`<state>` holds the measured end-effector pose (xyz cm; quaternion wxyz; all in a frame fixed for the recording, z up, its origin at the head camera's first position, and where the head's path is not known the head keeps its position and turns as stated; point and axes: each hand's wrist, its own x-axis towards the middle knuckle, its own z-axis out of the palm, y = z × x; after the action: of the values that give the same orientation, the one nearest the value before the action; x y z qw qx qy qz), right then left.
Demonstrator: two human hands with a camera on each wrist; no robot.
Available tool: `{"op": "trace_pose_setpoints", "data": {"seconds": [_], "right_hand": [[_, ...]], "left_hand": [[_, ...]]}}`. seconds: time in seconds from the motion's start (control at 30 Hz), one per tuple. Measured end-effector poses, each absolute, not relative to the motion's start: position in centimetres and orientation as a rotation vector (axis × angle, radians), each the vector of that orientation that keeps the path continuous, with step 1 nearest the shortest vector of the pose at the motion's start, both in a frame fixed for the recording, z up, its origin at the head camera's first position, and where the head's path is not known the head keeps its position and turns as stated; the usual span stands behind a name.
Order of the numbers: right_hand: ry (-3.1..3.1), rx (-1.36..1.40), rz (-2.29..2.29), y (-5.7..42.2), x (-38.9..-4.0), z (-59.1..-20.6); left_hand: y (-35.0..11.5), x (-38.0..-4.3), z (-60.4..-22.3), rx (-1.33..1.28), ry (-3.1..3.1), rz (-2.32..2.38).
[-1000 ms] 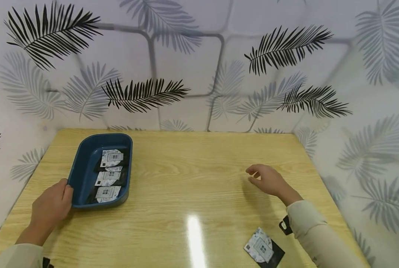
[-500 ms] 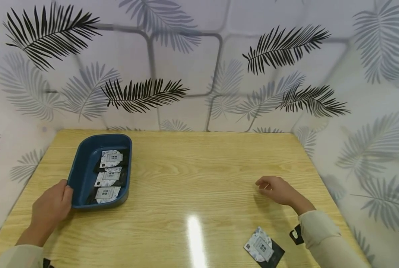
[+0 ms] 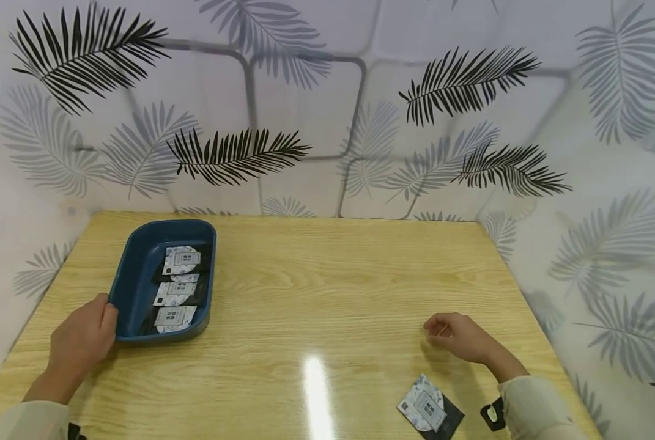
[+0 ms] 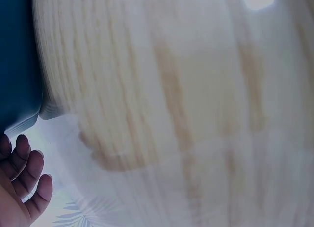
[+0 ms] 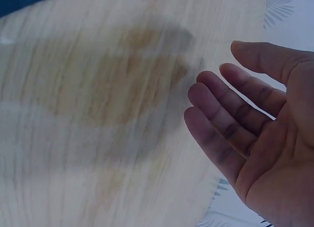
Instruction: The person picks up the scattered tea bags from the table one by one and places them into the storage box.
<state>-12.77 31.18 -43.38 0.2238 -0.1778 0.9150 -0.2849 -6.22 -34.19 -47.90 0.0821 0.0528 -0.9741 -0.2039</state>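
Note:
A dark blue plastic tray point(image 3: 129, 315) stands at the left of the table. Several flat black-and-white sachets point(image 3: 175, 316) lie inside it in a column along its right side. At its near left corner my left hand point(image 3: 82, 333) grips the rim, thumb on top; in the left wrist view its fingers point(image 4: 34, 173) curl beneath the tray's edge. My right hand point(image 3: 462, 339) hovers over the right part of the table, fingers loosely bent and holding nothing. Just below it in the head view, another black-and-white sachet point(image 3: 429, 408) lies on the table.
The wood-grain table point(image 3: 305, 275) meets a leaf-patterned backdrop point(image 3: 327, 110) along its back and sides. A bright light reflection point(image 3: 317, 391) shows near the front middle. A black strap piece point(image 3: 493, 414) sits at my right sleeve.
My right hand has come back toward the near edge and slightly right, closer to the loose sachet. The left hand, the tray and its sachets have stayed in place.

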Motion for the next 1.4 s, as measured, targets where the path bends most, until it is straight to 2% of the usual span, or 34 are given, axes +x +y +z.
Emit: {"op": "trace_pose_setpoints", "data": {"seconds": [0.47, 0.83, 1.13, 1.4], "right_hand": [[2.502, -0.594, -0.626, 30.6, -11.8, -43.3], [2.453, -0.507, -0.631, 29.8, -9.7, -43.0], [2.569, -0.610, -0.495, 29.0, -9.6, -44.2], [2.632, -0.282, -0.130, 28.0, -8.2, -43.1]], "left_hand": [[-34.2, -5.6, -48.3, 0.186, -2.933, -0.620], [-34.4, -6.3, -47.8, 0.178, -2.934, -0.607], [-34.4, -6.3, -47.6, 0.186, -2.966, -0.610], [-34.2, -6.2, -47.5, 0.178, -2.962, -0.609]]}}
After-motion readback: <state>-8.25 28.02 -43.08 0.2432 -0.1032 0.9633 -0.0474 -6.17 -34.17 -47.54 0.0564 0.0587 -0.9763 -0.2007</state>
